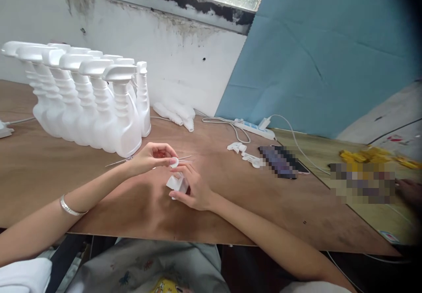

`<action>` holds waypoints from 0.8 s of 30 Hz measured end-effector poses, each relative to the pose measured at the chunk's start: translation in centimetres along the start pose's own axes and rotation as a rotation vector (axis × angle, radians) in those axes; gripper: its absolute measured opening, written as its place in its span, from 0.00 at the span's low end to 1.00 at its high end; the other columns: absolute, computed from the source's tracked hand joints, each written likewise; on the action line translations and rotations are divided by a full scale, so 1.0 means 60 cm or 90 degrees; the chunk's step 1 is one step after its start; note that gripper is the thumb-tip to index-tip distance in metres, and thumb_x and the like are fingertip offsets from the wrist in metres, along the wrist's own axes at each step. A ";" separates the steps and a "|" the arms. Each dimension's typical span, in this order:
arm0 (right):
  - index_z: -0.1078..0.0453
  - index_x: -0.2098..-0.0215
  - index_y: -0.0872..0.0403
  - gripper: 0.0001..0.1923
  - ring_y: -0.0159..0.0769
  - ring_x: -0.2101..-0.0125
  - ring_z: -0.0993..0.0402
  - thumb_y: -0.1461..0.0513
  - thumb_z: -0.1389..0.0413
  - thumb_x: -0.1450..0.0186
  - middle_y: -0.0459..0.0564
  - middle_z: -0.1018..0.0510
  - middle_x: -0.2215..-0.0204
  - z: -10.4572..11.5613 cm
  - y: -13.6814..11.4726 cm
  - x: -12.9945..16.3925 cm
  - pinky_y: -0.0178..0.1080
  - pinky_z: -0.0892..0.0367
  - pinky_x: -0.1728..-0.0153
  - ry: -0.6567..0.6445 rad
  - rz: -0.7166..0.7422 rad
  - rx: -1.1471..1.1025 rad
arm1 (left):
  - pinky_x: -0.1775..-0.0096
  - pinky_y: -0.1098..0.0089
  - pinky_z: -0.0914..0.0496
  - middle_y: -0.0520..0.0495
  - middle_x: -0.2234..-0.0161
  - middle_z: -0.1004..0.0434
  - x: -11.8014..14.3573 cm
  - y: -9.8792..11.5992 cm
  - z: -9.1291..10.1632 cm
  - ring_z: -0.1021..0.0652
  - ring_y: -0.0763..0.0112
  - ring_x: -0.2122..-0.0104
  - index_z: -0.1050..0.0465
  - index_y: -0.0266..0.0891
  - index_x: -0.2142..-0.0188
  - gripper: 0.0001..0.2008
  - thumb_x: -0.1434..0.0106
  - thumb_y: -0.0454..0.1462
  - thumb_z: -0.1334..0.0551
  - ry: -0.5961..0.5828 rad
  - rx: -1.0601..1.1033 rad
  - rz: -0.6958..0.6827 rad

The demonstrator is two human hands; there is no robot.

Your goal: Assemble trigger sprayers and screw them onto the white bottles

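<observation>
White sprayer head sits gripped in right hand.

Item: our two bare forearms, sleeveless to lower frame edge. Left wrist carries a thin silver bangle, lower left. Our lap, bottom centre, shows pale printed fabric with small butterfly motifs.

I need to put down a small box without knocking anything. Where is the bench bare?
Bare brown plywood bench lies left of the left hand, in front of the row of white plastic spray bottles, and near the front edge right of the right hand. It is crowded around the white power strip and loose white trigger parts.
</observation>
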State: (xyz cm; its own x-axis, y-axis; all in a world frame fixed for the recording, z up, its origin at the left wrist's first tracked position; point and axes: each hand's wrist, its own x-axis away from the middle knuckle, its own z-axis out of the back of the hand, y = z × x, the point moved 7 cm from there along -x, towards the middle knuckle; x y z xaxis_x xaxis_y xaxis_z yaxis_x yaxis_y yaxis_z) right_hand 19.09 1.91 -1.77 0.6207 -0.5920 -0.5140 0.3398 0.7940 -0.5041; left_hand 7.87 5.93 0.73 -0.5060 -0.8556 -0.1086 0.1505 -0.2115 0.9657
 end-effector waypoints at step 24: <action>0.40 0.56 0.50 0.26 0.34 0.57 0.34 0.65 0.37 0.52 0.48 0.31 0.61 -0.020 0.055 0.002 0.43 0.41 0.52 0.043 -0.146 -0.572 | 0.75 0.75 0.47 0.56 0.79 0.41 -0.006 -0.032 -0.028 0.43 0.79 0.78 0.31 0.34 0.77 0.12 0.50 0.42 0.35 0.022 -0.165 -0.097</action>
State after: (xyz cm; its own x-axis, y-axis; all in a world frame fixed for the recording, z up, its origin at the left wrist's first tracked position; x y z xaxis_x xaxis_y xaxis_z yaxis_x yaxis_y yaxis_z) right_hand 19.44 4.30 -4.36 0.5535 -0.7507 -0.3607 -0.2435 0.2683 -0.9320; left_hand 9.18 5.84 -1.50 -0.5113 -0.8193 -0.2592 0.2894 -0.4482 0.8458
